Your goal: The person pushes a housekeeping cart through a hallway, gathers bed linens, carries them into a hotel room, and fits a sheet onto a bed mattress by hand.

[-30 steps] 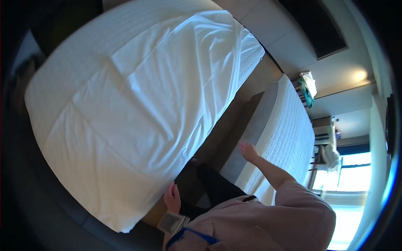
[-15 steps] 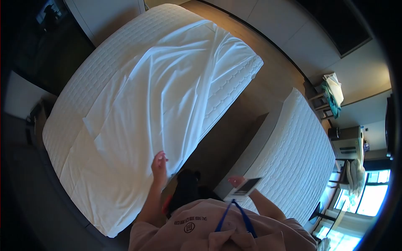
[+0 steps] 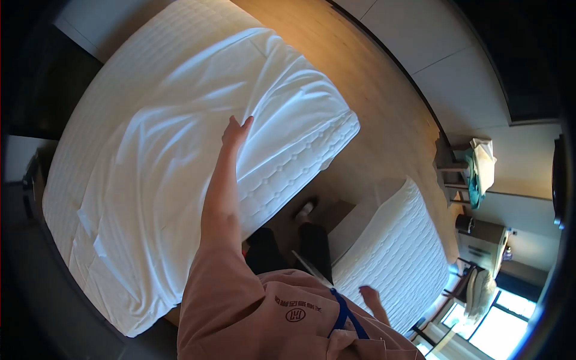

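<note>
A rumpled white sheet (image 3: 162, 144) covers much of a quilted white mattress (image 3: 279, 183), whose side shows at the right. My left hand (image 3: 236, 131) reaches far forward over the sheet, beside a long fold. Its thumb and a finger are apart, and no cloth can be seen between them. Lower right, my right hand (image 3: 371, 296) hangs near the side of my body, over a second quilted mattress (image 3: 390, 258), with fingers loosely apart and nothing in them.
A chair (image 3: 454, 169) at the right carries white and green cloths (image 3: 482, 168). Wooden floor (image 3: 384, 102) runs past the mattress corner. My feet are in the narrow gap between the beds. Farther right are a dark bin (image 3: 464, 224), a cabinet (image 3: 482, 243) and a bright window (image 3: 507, 324).
My left hand has moved forward across the sheet. The sheet now reaches closer to the mattress's right corner. My right hand has moved lower and rightward, and the view has shifted.
</note>
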`<state>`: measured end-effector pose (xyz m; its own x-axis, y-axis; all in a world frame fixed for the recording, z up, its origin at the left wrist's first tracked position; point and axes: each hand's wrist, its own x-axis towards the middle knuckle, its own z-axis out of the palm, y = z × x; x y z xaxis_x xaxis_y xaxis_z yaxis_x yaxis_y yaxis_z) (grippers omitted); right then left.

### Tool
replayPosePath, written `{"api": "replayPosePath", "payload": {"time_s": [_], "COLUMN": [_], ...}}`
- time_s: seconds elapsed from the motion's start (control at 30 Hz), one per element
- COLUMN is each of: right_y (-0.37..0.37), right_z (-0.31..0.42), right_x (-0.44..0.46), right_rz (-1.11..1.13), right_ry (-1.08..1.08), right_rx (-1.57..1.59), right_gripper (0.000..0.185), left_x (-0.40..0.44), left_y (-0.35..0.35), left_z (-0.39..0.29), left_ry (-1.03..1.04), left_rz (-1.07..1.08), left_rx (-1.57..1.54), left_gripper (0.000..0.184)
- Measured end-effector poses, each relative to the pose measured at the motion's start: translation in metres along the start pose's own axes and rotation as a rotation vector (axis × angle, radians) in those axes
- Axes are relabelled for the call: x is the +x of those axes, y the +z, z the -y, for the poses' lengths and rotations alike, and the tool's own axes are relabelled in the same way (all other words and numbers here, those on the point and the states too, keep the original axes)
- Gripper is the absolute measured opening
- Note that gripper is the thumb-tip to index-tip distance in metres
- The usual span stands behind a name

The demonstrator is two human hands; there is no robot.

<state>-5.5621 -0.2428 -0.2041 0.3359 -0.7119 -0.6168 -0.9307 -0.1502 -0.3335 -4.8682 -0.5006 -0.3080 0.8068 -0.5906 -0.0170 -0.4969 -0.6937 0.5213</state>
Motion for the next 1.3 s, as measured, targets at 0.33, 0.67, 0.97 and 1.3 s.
{"api": "replayPosePath", "payload": {"time_s": [0.33, 0.67, 0.97, 1.3], "right_y": [-0.322, -0.352, -0.378, -0.299], "right_z": [0.049, 0.398, 0.371, 0.596], "right_x": [0.406, 0.727, 0.764, 0.993], "right_rz": [-0.009, -0.173, 1.105, 0.456], "right_ry": [-0.141, -1.631, -1.44, -1.543], "right_rx": [-0.244, -0.567, -1.149, -0.172], "right_gripper": [0.032, 0.033, 0.023, 0.051], "left_x": [0.026, -0.016, -0.018, -0.144], "left_y": [0.08, 0.079, 0.203, 0.228], "left_z": [-0.141, -0.233, -0.347, -0.477], "left_ry": [-0.161, -0.076, -1.006, -1.881], "left_rz": [0.044, 0.075, -0.588, -1.469], "left_rx": [0.026, 0.124, -2.247, -1.495], "left_gripper": [0.032, 0.025, 0.047, 0.074]}}
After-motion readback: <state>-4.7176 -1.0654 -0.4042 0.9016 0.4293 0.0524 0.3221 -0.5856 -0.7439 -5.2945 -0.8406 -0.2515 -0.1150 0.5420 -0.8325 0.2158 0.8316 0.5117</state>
